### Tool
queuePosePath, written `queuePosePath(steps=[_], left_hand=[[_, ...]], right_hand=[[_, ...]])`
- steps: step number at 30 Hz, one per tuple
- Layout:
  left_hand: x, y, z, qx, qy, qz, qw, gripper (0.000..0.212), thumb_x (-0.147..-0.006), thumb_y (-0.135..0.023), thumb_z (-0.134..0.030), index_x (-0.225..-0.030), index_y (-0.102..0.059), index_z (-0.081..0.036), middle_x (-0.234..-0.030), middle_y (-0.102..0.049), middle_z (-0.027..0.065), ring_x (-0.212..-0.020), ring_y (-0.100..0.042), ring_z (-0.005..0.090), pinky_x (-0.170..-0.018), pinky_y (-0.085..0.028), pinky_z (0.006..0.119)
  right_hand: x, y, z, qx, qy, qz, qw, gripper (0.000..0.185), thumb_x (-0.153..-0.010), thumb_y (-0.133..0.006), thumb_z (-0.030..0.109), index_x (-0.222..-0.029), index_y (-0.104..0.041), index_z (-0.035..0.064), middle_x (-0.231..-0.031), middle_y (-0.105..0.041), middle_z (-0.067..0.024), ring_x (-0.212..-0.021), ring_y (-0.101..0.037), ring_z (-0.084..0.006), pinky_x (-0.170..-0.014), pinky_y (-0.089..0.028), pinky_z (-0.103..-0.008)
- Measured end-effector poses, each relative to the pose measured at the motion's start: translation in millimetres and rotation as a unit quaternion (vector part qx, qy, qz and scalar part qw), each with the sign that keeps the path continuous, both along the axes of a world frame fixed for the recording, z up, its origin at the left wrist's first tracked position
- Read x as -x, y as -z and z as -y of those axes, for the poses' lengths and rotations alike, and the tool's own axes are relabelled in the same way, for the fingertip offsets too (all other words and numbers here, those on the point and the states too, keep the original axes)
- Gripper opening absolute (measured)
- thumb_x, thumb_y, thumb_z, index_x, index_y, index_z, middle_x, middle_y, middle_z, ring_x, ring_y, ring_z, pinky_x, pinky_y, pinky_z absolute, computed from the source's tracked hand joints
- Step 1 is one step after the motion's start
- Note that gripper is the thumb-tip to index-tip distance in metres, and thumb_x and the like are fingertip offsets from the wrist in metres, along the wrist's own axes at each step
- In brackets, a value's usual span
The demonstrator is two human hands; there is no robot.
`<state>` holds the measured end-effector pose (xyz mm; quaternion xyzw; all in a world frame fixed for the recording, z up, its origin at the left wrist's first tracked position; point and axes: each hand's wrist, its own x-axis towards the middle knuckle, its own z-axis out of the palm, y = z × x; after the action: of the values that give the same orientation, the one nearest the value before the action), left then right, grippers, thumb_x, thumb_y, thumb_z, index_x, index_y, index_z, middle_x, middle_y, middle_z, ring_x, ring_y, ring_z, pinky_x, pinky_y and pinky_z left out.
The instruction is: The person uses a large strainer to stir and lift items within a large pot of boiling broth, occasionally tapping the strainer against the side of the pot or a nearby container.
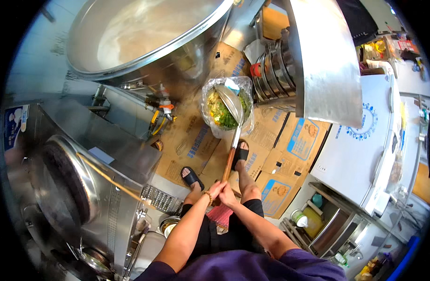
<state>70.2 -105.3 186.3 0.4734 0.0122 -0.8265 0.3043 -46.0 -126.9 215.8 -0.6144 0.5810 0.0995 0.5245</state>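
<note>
Both my left hand and my right hand close around the wooden handle of a large metal ladle, one close to the other near the handle's end. The ladle's bowl rests tilted over a round container lined with clear plastic film. Chopped green leaves and yellowish pieces fill that container, which stands on the floor beyond my feet. A small white and light blue item lies at its far edge. The fingers partly hide the handle's end.
A huge metal pot with cloudy, steaming contents stands at the upper left. Flattened cardboard covers the floor. Beneath a metal counter are stacked round metal pans. A steel stove unit is at left, a white chest freezer at right.
</note>
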Motion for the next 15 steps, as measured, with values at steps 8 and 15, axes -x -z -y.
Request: queuePosePath(steps=[8, 15], left_hand=[[21.1, 22.2, -29.8, -0.063, 0.096, 0.221, 0.968, 0.025, -0.088, -0.06, -0.023, -0.104, -0.05, -0.006, -0.073, -0.053, 0.0001, -0.06, -0.05, 0.0101, -0.052, -0.043, 0.024], [-1.3, 48.3, 9.9, -0.125, 0.204, 0.221, 0.946, 0.048, -0.081, -0.061, -0.05, -0.098, -0.059, -0.006, -0.079, -0.063, 0.0119, -0.075, -0.061, 0.0285, -0.066, -0.046, 0.038]], right_hand=[[-167.3, 70.2, 490.1, 0.202, 0.14, 0.361, 0.9, 0.031, -0.088, -0.055, 0.035, -0.087, -0.063, 0.0044, -0.072, -0.061, -0.0013, -0.064, -0.055, -0.0117, -0.061, -0.042, -0.0242], [-254.6, 380.2, 741.9, 0.328, -0.112, 0.037, 0.937, 0.038, -0.082, -0.052, 0.033, -0.097, -0.062, -0.0004, -0.098, -0.063, -0.023, -0.096, -0.061, -0.0326, -0.085, -0.046, -0.0376]])
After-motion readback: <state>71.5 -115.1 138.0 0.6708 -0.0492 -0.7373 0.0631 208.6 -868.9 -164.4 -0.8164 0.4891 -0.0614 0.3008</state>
